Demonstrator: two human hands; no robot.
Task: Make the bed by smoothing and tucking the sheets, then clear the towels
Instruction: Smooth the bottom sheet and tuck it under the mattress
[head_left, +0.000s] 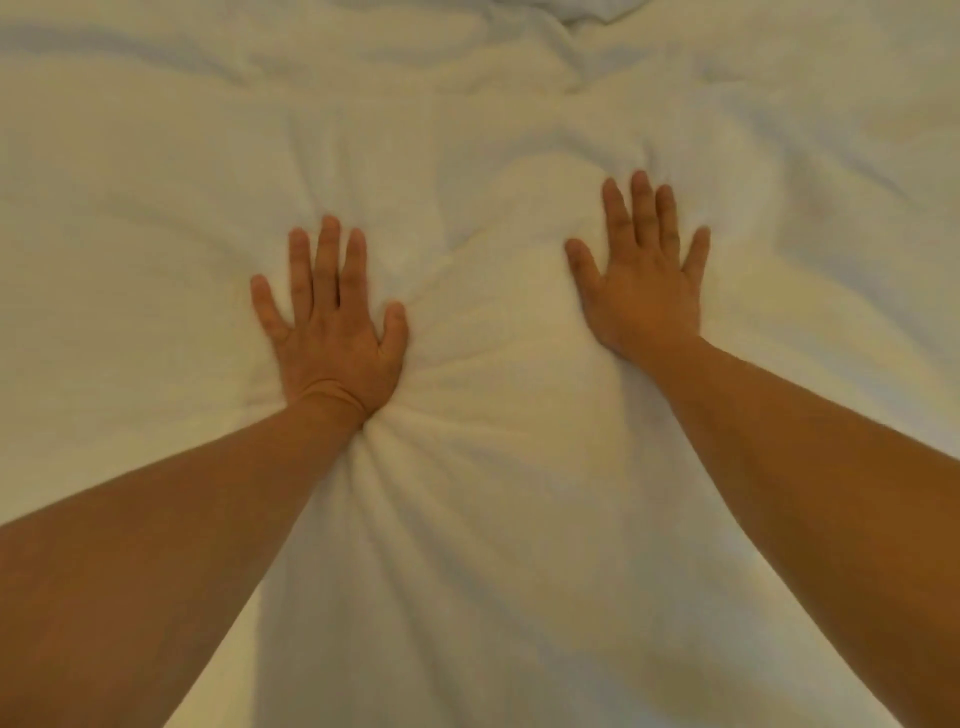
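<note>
While both hands lie flat on the bed, the white sheet (483, 519) fills the whole view and sits under every finger. On the left hand (332, 322) the fingers are straight, with the three middle ones close together and the little finger and thumb spread out to the sides. On the right hand (644, 280) the fingers are straight too, with the thumb and little finger apart from the rest. Neither hand grips anything (the palms just press down). Between the two thumbs the sheet puffs up in a soft bump. Folds fan out from the heel of the left hand toward the near edge. Past the fingertips the sheet has more wrinkles, and far beyond them a deeper crease dips down.
</note>
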